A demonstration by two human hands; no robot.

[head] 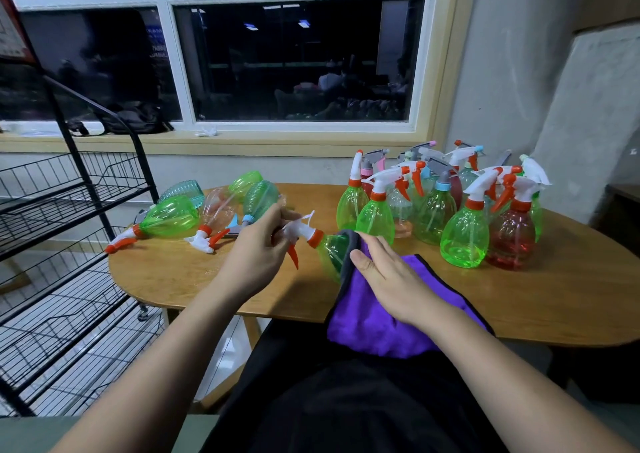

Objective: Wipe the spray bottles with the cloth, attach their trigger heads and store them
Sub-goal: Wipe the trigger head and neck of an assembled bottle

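My left hand (258, 255) grips the white and orange trigger head (300, 233) of a green spray bottle (331, 250) that lies tilted over the wooden table (194, 279). My right hand (384, 276) lies flat with straight fingers on a purple cloth (367, 324), pressing it against the bottle's body. Most of the bottle is hidden under the cloth, which hangs over the table's near edge.
Several upright bottles with trigger heads (464, 234) stand at the table's right. Several bottles lie on their sides at the left (169, 217). A black wire rack (69, 245) stands left of the table. A window and sill run behind.
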